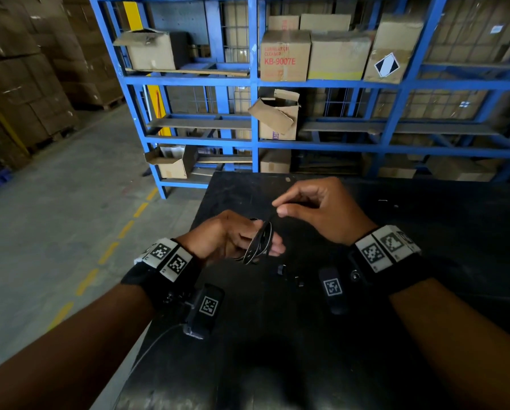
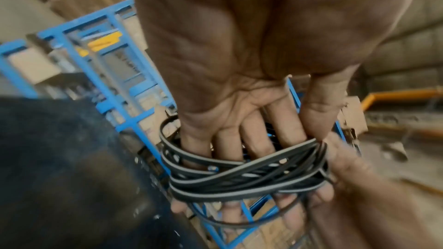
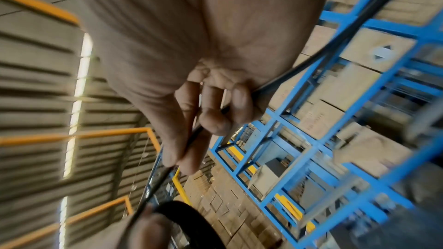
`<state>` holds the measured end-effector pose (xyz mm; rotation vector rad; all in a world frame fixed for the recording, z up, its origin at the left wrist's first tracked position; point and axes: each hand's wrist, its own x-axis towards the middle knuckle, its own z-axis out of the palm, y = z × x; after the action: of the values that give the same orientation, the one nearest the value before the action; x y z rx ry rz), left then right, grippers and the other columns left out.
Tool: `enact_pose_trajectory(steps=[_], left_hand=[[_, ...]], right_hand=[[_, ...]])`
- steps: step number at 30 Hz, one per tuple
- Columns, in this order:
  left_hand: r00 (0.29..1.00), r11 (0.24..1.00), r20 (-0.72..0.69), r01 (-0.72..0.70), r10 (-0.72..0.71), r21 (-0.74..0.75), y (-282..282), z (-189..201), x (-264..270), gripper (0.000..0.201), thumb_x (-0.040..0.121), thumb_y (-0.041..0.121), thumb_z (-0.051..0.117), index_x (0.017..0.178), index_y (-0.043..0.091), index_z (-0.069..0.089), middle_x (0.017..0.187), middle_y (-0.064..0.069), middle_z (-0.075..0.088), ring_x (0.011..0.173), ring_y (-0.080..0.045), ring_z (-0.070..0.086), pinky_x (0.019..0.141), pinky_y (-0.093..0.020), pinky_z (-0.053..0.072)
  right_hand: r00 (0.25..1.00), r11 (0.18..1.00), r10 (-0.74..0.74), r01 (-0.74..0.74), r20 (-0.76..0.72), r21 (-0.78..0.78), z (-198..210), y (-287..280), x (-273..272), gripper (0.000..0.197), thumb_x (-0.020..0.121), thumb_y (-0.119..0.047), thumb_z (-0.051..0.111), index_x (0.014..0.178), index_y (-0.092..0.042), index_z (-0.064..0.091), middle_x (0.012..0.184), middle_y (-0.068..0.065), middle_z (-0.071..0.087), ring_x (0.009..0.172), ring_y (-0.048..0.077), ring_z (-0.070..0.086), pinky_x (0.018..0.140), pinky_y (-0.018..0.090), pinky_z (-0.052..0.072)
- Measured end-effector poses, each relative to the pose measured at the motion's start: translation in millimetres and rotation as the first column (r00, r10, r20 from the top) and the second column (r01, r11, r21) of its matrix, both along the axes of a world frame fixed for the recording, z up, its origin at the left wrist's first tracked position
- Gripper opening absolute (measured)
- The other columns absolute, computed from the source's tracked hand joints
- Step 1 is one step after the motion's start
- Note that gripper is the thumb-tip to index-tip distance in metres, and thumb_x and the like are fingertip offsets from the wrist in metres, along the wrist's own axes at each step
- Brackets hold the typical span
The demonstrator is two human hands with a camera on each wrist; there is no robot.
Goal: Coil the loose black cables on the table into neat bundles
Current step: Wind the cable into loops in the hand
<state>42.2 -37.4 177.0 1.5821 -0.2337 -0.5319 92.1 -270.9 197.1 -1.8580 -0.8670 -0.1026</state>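
A flat black cable with a pale stripe is wound in several loops, and this coil [image 1: 259, 243] sits round the fingers of my left hand [image 1: 270, 247], just above the black table [image 1: 425, 232]. In the left wrist view the coil [image 2: 239, 174] wraps the four straight fingers [image 2: 227, 139], and the thumb [image 2: 316, 116] presses it at the side. My right hand [image 1: 278, 207] is up and to the right of the coil and pinches the free strand [image 3: 299, 67] between thumb and forefinger. The strand runs on through its curled fingers [image 3: 215, 118].
Small dark plug-like pieces [image 1: 282, 270] lie on the table under my hands. A blue shelf rack [image 1: 253, 84] with cardboard boxes [image 1: 285, 56] stands behind the table. The table's left edge drops to a concrete floor with a yellow dashed line [image 1: 109, 253].
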Motion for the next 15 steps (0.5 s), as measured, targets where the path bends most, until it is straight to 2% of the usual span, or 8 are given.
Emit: enact_pose_trajectory(steps=[2,4,6,8,10,12,13,15], left_hand=[[0.997,0.99,-0.062,0.026,-0.036,-0.142,3,-1,-1,0.045,0.1,0.032,0.043,0.113,0.001,0.074,0.116,-0.023,0.076,0.128,-0.046,0.061,0.115,-0.061,0.037],[0.991,0.954,-0.091,0.065,-0.096,-0.294,2,-2,-3,0.047,0.101,0.032,0.04,0.113,-0.001,0.072,0.11,-0.021,0.077,0.129,-0.052,0.057,0.117,-0.067,0.032],[0.982,0.892,-0.113,0.087,-0.152,-0.443,0,-2,-5,0.046,0.101,0.032,0.041,0.112,-0.001,0.071,0.105,-0.021,0.078,0.123,-0.05,0.063,0.115,-0.07,0.032],[0.974,0.822,-0.106,0.11,-0.202,-0.558,-3,-2,-6,0.045,0.101,0.033,0.043,0.112,0.001,0.072,0.101,-0.018,0.078,0.113,-0.043,0.07,0.113,-0.073,0.033],[0.975,0.77,-0.091,0.101,-0.203,-0.63,-5,0,-8,0.042,0.101,0.034,0.046,0.114,0.003,0.072,0.099,-0.015,0.079,0.108,-0.037,0.074,0.111,-0.074,0.032],[0.982,0.724,-0.089,0.059,-0.165,-0.687,-5,2,-6,0.042,0.101,0.035,0.046,0.116,0.005,0.072,0.098,-0.013,0.079,0.106,-0.033,0.075,0.11,-0.073,0.036],[0.988,0.711,-0.088,0.028,-0.126,-0.703,-4,4,-5,0.043,0.101,0.035,0.045,0.117,0.007,0.073,0.099,-0.011,0.08,0.105,-0.032,0.076,0.107,-0.07,0.041],[0.995,0.711,-0.088,-0.033,-0.04,-0.703,-4,8,-1,0.045,0.1,0.037,0.043,0.118,0.011,0.075,0.1,-0.008,0.081,0.106,-0.028,0.076,0.104,-0.063,0.047]], right_hand=[[0.994,0.995,0.027,-0.017,-0.102,0.099,-8,0,3,0.012,0.086,-0.004,0.076,0.098,-0.004,0.077,0.087,0.001,0.077,0.073,0.002,0.07,0.067,0.014,0.052],[0.97,0.976,0.06,-0.008,-0.237,0.215,-20,3,2,0.011,0.086,-0.009,0.075,0.097,-0.008,0.078,0.08,0.0,0.075,0.061,0.004,0.06,0.055,0.014,0.045],[0.927,0.936,0.113,0.022,-0.357,0.352,-32,11,0,0.013,0.083,-0.015,0.074,0.094,-0.012,0.079,0.077,0.001,0.075,0.058,0.01,0.056,0.051,0.018,0.041],[0.874,0.885,0.171,0.066,-0.455,0.461,-43,19,-3,0.014,0.081,-0.014,0.072,0.092,-0.011,0.08,0.075,0.002,0.075,0.058,0.014,0.057,0.052,0.022,0.04],[0.832,0.86,0.19,0.114,-0.522,0.497,-53,26,-8,0.013,0.08,-0.015,0.073,0.087,-0.017,0.083,0.074,0.003,0.076,0.065,0.02,0.06,0.06,0.03,0.042],[0.813,0.858,0.152,0.174,-0.561,0.484,-64,33,-13,0.014,0.08,-0.013,0.074,0.082,-0.021,0.084,0.072,0.003,0.076,0.07,0.025,0.061,0.066,0.033,0.044],[0.811,0.861,0.122,0.2,-0.572,0.467,-70,35,-16,0.017,0.083,-0.009,0.074,0.08,-0.022,0.084,0.069,0.002,0.076,0.067,0.024,0.062,0.063,0.032,0.045],[0.815,0.879,0.068,0.224,-0.575,0.421,-80,40,-22,0.026,0.089,0.002,0.069,0.084,-0.02,0.083,0.067,0.002,0.075,0.054,0.014,0.06,0.052,0.022,0.043]])
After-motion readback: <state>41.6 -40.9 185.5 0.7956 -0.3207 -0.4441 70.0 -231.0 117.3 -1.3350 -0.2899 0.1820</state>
